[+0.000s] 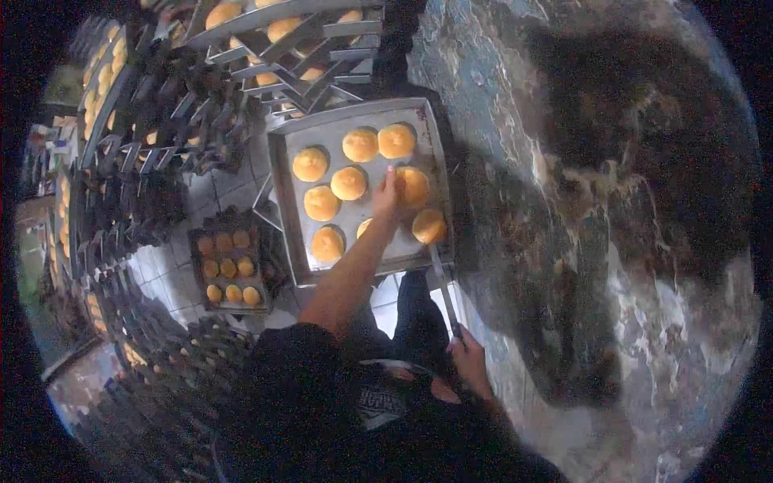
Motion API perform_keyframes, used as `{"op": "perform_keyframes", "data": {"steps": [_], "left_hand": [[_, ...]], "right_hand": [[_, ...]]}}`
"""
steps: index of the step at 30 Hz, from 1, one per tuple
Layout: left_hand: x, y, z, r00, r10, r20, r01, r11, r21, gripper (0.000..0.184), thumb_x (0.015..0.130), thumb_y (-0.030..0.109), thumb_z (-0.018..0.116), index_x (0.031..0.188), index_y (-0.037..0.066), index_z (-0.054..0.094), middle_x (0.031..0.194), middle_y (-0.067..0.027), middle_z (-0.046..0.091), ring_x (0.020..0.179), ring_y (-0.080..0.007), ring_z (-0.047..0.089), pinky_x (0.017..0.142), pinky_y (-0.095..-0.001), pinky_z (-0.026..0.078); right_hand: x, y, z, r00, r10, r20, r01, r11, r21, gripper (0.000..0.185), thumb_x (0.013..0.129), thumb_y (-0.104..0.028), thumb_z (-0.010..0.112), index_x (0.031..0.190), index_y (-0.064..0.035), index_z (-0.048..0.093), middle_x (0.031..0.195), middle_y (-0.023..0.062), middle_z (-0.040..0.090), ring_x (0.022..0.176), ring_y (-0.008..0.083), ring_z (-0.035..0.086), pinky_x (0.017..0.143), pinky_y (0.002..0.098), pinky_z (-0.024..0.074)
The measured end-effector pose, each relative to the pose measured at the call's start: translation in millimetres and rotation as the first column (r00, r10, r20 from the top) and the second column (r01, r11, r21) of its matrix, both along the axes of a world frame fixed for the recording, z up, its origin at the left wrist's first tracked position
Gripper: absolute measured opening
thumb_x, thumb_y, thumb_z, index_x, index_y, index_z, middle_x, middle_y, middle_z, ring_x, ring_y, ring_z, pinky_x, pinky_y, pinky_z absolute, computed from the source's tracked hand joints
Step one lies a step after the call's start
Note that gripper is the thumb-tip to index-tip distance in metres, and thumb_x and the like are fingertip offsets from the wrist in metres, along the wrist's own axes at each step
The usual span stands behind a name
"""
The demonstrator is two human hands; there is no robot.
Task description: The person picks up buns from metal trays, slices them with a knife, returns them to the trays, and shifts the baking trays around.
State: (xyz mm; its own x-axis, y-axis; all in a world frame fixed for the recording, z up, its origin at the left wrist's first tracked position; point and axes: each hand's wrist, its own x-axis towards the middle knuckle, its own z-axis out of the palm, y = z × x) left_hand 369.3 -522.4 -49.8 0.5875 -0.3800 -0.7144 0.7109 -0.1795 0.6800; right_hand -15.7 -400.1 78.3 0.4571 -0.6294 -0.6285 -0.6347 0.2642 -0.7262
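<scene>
A metal tray [439, 153] holds several round golden buns. My left hand [388, 196] reaches over it, thumb pointing up the tray and fingers curled against the left side of a bun [415, 188]. Lower right, my right hand [469, 358] is closed around the dark handle of a long, flat metal blade [444, 290]. The blade's far end meets the lower edge of another bun [428, 226], which looks tilted. My left forearm partly covers a bun [364, 228] near the tray's lower edge.
Racks with trays of buns [282, 30] stand at the top and left. A second tray of buns [233, 268] sits low on the left, above the tiled floor [157, 270]. A stained, peeling wall-like surface [564, 177] fills the right side.
</scene>
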Motion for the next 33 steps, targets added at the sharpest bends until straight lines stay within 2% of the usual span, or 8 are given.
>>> {"op": "perform_keyframes", "data": {"steps": [6,8,16,19,21,24,28,33], "left_hand": [[39,-43,-78,0.840,0.003,0.543,-0.062,0.994,0.089,0.059,0.097,0.049,0.061,0.127,-0.001,0.061,0.115,-0.0172,0.067,0.104,-0.0287,0.064,0.094,-0.0417,0.050],[56,-64,-75,0.934,0.329,-0.143,-0.334,0.942,-0.015,0.059,0.097,0.047,0.062,0.133,0.001,0.056,0.128,-0.0181,0.062,0.113,-0.0314,0.061,0.095,-0.0494,0.049],[70,-128,-103,0.783,0.459,-0.421,-0.607,0.711,-0.354,0.054,0.091,0.045,0.072,0.121,0.000,0.062,0.110,-0.0114,0.067,0.090,-0.0293,0.067,0.077,-0.0432,0.056],[57,-133,-86,0.914,0.351,-0.201,-0.381,0.915,-0.134,0.052,0.095,0.036,0.069,0.130,0.002,0.055,0.118,-0.0190,0.067,0.094,-0.0349,0.069,0.080,-0.0451,0.056],[43,-132,-84,0.726,-0.270,0.633,-0.002,0.919,0.395,0.052,0.089,0.031,0.075,0.128,0.000,0.057,0.109,-0.0153,0.070,0.087,-0.0300,0.070,0.074,-0.0382,0.056],[50,-104,-82,0.882,0.048,0.469,0.011,0.992,-0.124,0.055,0.085,0.029,0.078,0.127,0.000,0.058,0.107,-0.0135,0.070,0.087,-0.0246,0.070,0.074,-0.0350,0.056],[84,-32,-70,0.983,-0.110,0.147,0.150,0.943,-0.298,0.054,0.086,0.024,0.076,0.129,-0.002,0.058,0.109,-0.0116,0.070,0.094,-0.0197,0.068,0.080,-0.0322,0.054],[115,38,-29,0.870,-0.442,0.216,0.451,0.892,0.008,0.061,0.080,0.026,0.075,0.133,0.000,0.060,0.114,-0.0081,0.070,0.098,-0.0168,0.064,0.085,-0.0290,0.050]], "right_hand": [[3,-4,1,0.982,-0.094,-0.165,0.117,0.984,0.133,0.034,0.104,-0.021,0.055,0.133,-0.0036,0.057,0.081,-0.0016,0.061,0.064,0.0057,0.047,0.057,0.0243,0.0403],[0,-4,-9,0.981,-0.045,-0.189,0.060,0.996,0.071,0.034,0.103,-0.019,0.054,0.133,-0.0036,0.057,0.082,-0.0008,0.062,0.068,0.0085,0.052,0.061,0.0263,0.0441],[-13,-14,-19,0.981,0.017,-0.195,-0.044,0.990,-0.135,0.040,0.101,-0.016,0.056,0.138,-0.0032,0.056,0.097,0.0078,0.068,0.092,0.0177,0.062,0.085,0.0328,0.0486],[-4,-25,-3,0.981,-0.034,-0.191,0.025,0.998,-0.049,0.040,0.101,-0.018,0.057,0.138,-0.0044,0.056,0.093,0.0050,0.067,0.081,0.0150,0.061,0.077,0.0332,0.0505],[19,-40,18,0.984,-0.018,-0.176,0.018,1.000,-0.002,0.039,0.101,-0.018,0.057,0.137,-0.0042,0.056,0.092,0.0037,0.067,0.076,0.0132,0.058,0.072,0.0319,0.0498],[52,-68,21,0.994,0.025,-0.102,-0.028,0.999,-0.029,0.037,0.100,-0.019,0.058,0.134,-0.0034,0.058,0.089,0.0017,0.066,0.069,0.0103,0.055,0.064,0.0291,0.0479],[118,-125,-7,0.990,0.127,0.060,-0.104,0.949,-0.296,0.041,0.096,-0.014,0.065,0.134,0.0002,0.058,0.101,0.0086,0.070,0.083,0.0162,0.063,0.077,0.0328,0.0514],[259,-199,-37,0.952,0.296,0.073,-0.261,0.915,-0.308,0.051,0.094,-0.020,0.068,0.139,-0.0022,0.055,0.124,0.0176,0.068,0.112,0.0244,0.065,0.098,0.0375,0.0488]]}}
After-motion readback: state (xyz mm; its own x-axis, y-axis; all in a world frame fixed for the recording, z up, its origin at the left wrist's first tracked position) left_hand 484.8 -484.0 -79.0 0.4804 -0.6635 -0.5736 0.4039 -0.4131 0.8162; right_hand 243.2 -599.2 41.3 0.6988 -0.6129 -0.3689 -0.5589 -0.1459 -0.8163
